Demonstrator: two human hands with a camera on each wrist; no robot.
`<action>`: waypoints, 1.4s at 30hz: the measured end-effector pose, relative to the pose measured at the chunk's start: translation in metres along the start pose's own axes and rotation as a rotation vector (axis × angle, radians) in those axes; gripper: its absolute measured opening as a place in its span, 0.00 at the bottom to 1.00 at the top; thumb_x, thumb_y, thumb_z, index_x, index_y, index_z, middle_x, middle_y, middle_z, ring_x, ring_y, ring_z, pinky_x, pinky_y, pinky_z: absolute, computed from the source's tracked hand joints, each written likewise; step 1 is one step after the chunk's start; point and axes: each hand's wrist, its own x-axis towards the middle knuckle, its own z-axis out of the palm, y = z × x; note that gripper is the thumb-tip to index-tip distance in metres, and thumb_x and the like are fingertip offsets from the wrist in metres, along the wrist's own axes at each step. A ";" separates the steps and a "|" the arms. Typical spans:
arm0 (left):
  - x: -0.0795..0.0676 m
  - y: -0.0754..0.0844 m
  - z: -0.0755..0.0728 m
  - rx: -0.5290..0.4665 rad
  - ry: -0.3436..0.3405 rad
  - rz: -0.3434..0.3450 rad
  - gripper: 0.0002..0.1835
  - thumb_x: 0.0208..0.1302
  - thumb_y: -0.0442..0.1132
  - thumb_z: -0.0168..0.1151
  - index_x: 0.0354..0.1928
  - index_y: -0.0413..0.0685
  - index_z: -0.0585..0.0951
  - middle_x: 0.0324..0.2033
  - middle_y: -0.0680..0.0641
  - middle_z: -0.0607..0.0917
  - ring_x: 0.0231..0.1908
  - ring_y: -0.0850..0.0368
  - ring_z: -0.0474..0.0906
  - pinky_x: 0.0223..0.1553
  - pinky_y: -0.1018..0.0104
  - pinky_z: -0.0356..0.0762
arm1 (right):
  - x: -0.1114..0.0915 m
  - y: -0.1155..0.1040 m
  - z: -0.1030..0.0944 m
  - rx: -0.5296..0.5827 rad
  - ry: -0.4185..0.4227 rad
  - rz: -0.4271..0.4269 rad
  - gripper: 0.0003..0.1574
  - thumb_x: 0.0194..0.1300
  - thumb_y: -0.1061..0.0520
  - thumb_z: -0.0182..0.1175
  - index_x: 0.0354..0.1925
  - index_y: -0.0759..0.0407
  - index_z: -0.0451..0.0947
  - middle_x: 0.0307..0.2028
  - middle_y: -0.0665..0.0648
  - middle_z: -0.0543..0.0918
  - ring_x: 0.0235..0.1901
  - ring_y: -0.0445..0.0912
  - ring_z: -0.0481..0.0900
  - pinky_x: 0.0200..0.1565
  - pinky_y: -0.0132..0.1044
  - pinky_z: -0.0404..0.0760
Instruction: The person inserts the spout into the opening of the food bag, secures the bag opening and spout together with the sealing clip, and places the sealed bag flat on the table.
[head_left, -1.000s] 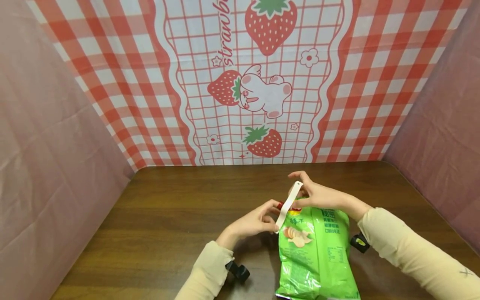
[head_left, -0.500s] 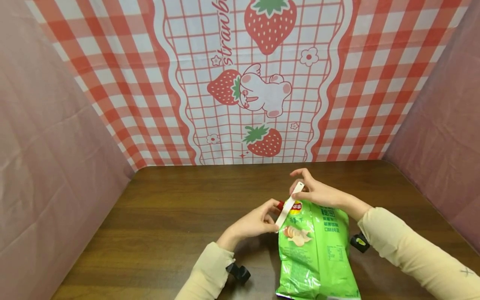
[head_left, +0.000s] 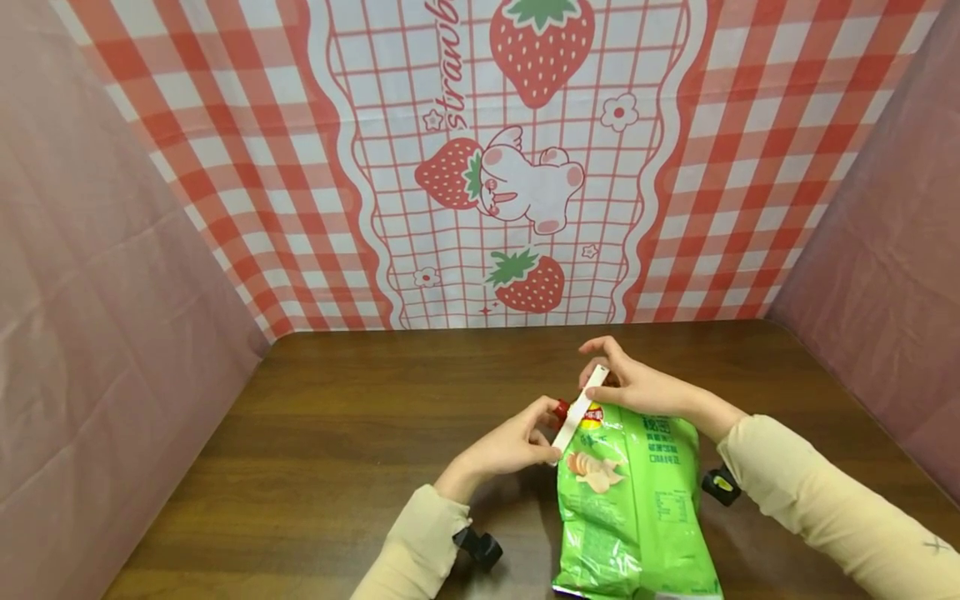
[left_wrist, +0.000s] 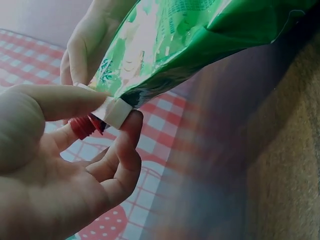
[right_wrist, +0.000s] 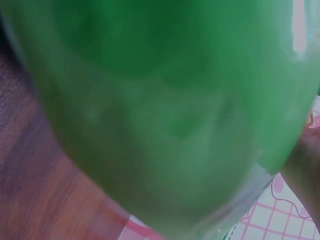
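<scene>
A white sealing clip (head_left: 579,414) with a red screw cap or spout (head_left: 561,410) on its far side runs slantwise along the top of a green chip bag (head_left: 630,508). My left hand (head_left: 510,440) pinches the near end of the clip between thumb and fingers. At its far end my right hand (head_left: 645,390) pinches the strip, thumb on top and index finger raised. In the left wrist view, the clip's squared end (left_wrist: 118,113) sits between thumb and fingertip, beside the ridged red part (left_wrist: 82,127). The bag (right_wrist: 170,125) hides most of the right hand in the right wrist view.
The bag stands on a dark wooden table (head_left: 360,467). Behind it hangs a red checked cloth (head_left: 262,200) with strawberries, and pink cloths (head_left: 112,292) flank the sides. Black wrist straps (head_left: 477,547) sit at the cuffs.
The right thumb has moved from below the strip onto its far part. The clip, wavy before, now lies straighter, and the bag's logo shows more fully. The left hand has barely moved.
</scene>
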 end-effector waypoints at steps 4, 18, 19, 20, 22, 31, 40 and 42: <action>0.002 0.004 0.003 -0.090 0.057 -0.045 0.11 0.64 0.38 0.44 0.46 0.43 0.66 0.33 0.45 0.73 0.23 0.59 0.73 0.26 0.60 0.74 | 0.000 0.001 0.001 -0.003 0.001 -0.029 0.30 0.60 0.58 0.51 0.54 0.58 0.46 0.38 0.61 0.70 0.33 0.46 0.72 0.35 0.34 0.71; 0.010 0.002 0.020 -0.351 0.357 -0.210 0.13 0.63 0.41 0.44 0.39 0.38 0.73 0.28 0.51 0.75 0.27 0.61 0.71 0.26 0.66 0.72 | -0.001 0.000 0.005 -0.032 0.021 -0.068 0.28 0.60 0.59 0.50 0.54 0.58 0.48 0.38 0.59 0.71 0.33 0.43 0.72 0.34 0.33 0.71; 0.010 0.002 0.021 -0.357 0.365 -0.215 0.13 0.62 0.41 0.44 0.39 0.38 0.73 0.28 0.51 0.75 0.27 0.61 0.71 0.26 0.66 0.72 | -0.001 0.001 0.005 -0.035 0.023 -0.065 0.28 0.60 0.59 0.50 0.54 0.58 0.48 0.38 0.59 0.72 0.33 0.43 0.72 0.34 0.33 0.71; 0.010 0.002 0.021 -0.361 0.371 -0.217 0.13 0.62 0.41 0.45 0.39 0.38 0.73 0.28 0.51 0.75 0.28 0.61 0.71 0.26 0.66 0.72 | -0.001 0.001 0.005 -0.036 0.023 -0.063 0.28 0.60 0.59 0.50 0.54 0.58 0.48 0.38 0.58 0.72 0.33 0.43 0.72 0.33 0.33 0.71; 0.010 0.003 0.021 -0.366 0.371 -0.213 0.13 0.62 0.40 0.45 0.39 0.38 0.73 0.28 0.51 0.75 0.28 0.61 0.71 0.27 0.66 0.72 | -0.001 0.002 0.005 -0.034 0.024 -0.059 0.28 0.60 0.58 0.50 0.54 0.58 0.49 0.38 0.57 0.72 0.32 0.43 0.72 0.33 0.33 0.71; 0.010 0.006 0.021 -0.383 0.356 -0.181 0.12 0.62 0.38 0.45 0.38 0.34 0.73 0.30 0.49 0.77 0.30 0.61 0.73 0.32 0.62 0.74 | 0.000 0.004 0.005 -0.045 0.050 -0.064 0.28 0.59 0.59 0.52 0.53 0.60 0.49 0.36 0.57 0.73 0.30 0.42 0.72 0.31 0.33 0.71; 0.008 0.012 0.020 -0.433 0.339 -0.197 0.13 0.62 0.36 0.43 0.38 0.29 0.70 0.27 0.49 0.75 0.29 0.59 0.73 0.33 0.63 0.72 | 0.001 0.001 0.007 -0.038 0.067 -0.066 0.28 0.58 0.59 0.53 0.52 0.62 0.50 0.35 0.58 0.74 0.31 0.43 0.73 0.32 0.33 0.71; 0.008 0.012 0.020 -0.428 0.335 -0.199 0.13 0.62 0.35 0.43 0.38 0.28 0.69 0.26 0.49 0.75 0.29 0.59 0.73 0.32 0.64 0.71 | 0.001 0.001 0.007 -0.041 0.065 -0.055 0.29 0.58 0.58 0.53 0.52 0.62 0.50 0.36 0.58 0.73 0.31 0.43 0.73 0.32 0.33 0.71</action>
